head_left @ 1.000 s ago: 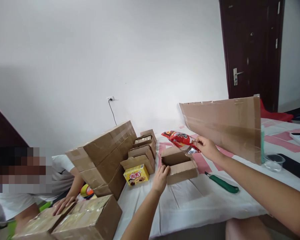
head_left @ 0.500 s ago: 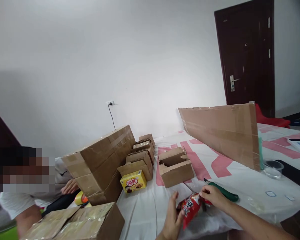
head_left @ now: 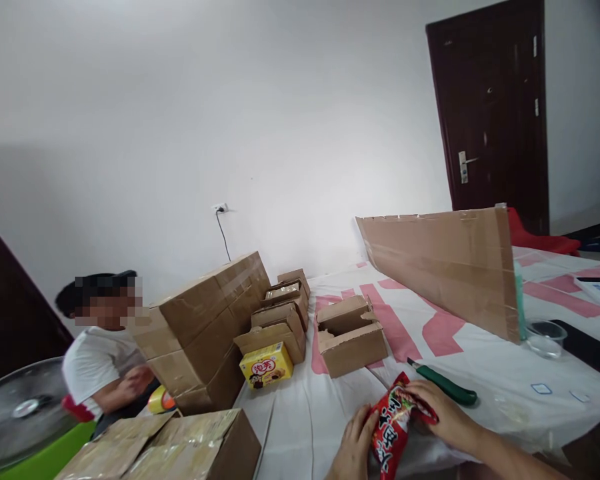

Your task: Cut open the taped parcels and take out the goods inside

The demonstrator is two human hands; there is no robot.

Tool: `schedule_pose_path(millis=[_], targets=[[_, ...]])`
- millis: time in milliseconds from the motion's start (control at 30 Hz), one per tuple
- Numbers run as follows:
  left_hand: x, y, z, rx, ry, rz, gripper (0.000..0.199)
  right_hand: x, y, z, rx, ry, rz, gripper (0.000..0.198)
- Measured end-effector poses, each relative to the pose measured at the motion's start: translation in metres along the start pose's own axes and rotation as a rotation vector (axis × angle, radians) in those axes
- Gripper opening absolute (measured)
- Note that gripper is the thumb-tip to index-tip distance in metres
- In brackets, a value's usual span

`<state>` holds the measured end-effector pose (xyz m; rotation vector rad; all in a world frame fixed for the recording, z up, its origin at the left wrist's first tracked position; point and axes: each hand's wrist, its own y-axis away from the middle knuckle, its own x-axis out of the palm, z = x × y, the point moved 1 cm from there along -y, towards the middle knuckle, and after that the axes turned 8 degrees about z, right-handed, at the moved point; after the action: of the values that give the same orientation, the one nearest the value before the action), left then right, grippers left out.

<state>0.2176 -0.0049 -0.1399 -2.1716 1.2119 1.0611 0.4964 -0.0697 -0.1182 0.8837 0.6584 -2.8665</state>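
Note:
A red snack packet [head_left: 393, 427] with large white and black lettering is held above the near edge of the table. My left hand [head_left: 354, 437] has its fingers closed on the packet's left side. My right hand [head_left: 437, 412] grips the packet's upper right part, with a bit of red wrapper showing below the fingers. Just beyond my right hand lies a green-handled utility knife [head_left: 447, 385]. Behind the packet stands an open small cardboard box [head_left: 357, 347].
A yellow printed box [head_left: 266, 367] stands before a row of opened cartons [head_left: 285, 313]. Large stacked cartons [head_left: 205, 320] and another carton [head_left: 230, 453] are at left, with a seated person [head_left: 100, 360] behind. A cardboard panel [head_left: 445, 267], a clear plastic cup [head_left: 545, 339] and a black flat object [head_left: 587, 350] are at right.
The packet has turned more upright, its lettering facing me more. My left hand has shifted slightly right and lower. The person at left has sat up straighter.

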Motion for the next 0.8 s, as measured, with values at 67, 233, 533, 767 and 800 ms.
schedule_pose_path(millis=[67,233,533,767,800], targets=[[-0.002,-0.001,-0.001,-0.028,0.063,-0.02,0.114,0.005,-0.006,0.002,-0.017,0.042,-0.048,0.03],[-0.03,0.003,-0.026,0.009,0.376,-0.353,0.089,0.003,-0.02,0.033,-0.112,0.126,-0.244,0.028],[-0.194,-0.068,-0.066,-0.107,0.332,-0.803,0.034,-0.067,-0.192,0.114,0.187,0.073,-0.326,0.062],[-0.201,-0.072,-0.068,-0.086,0.362,-0.836,0.037,-0.064,-0.205,0.113,0.124,-0.065,-0.226,0.067],[-0.192,-0.063,-0.07,-0.068,0.368,-0.834,0.042,-0.061,-0.192,0.114,0.072,-0.091,-0.208,0.067]])
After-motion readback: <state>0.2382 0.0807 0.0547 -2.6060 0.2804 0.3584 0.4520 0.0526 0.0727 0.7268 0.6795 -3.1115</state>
